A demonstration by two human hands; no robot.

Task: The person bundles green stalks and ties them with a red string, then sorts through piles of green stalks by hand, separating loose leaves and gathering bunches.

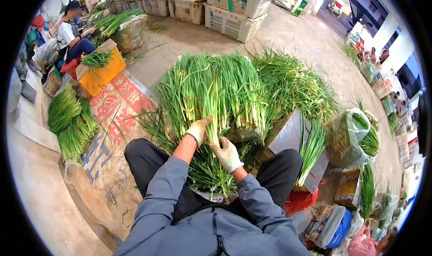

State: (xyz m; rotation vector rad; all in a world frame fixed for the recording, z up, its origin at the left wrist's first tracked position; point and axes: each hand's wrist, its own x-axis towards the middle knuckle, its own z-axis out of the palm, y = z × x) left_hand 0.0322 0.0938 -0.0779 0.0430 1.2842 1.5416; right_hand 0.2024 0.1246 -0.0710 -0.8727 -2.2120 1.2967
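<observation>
Both my hands wear pale work gloves and meet at the lower ends of a small bunch of garlic chives (212, 119). My left hand (198, 130) is closed around the stalks from the left side. Lower down, my right hand (226, 155) grips their pale butt ends between thumb and fingers. The green leaves of this bunch point away from me. Behind and beside it lies a thick row of garlic chives (243, 83), white ends toward me. Loose leaves (209, 173) lie below my hands, between my knees.
A looser chive heap (292, 83) spreads at right. Near my right knee, chives (313, 150) lie on a box (292, 132); a plastic-wrapped bundle (353, 134) stands beyond. Leftward are more chives (67, 116), an orange box (103, 71) and a seated person (74, 38). Crates (234, 22) stand behind.
</observation>
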